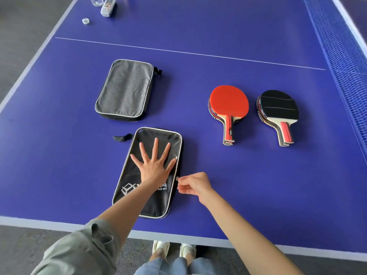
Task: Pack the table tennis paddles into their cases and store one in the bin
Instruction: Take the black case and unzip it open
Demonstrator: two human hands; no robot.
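Observation:
A black paddle case (137,187) with white piping lies near the table's front edge. My left hand (154,163) presses flat on it, fingers spread. My right hand (195,184) pinches the zipper pull (177,178) on the case's right edge. A grey case (125,89) lies further back to the left. To the right lie two stacks of paddles: one with a red face up (228,104), the other with a black face up (278,108), all handles pointing toward me. No bin is in view.
Everything rests on a blue table tennis table (198,72); its net (341,56) runs along the right side. At the far left corner stand a clear bottle (96,1), a small white device (108,6) and a bottle cap (85,21).

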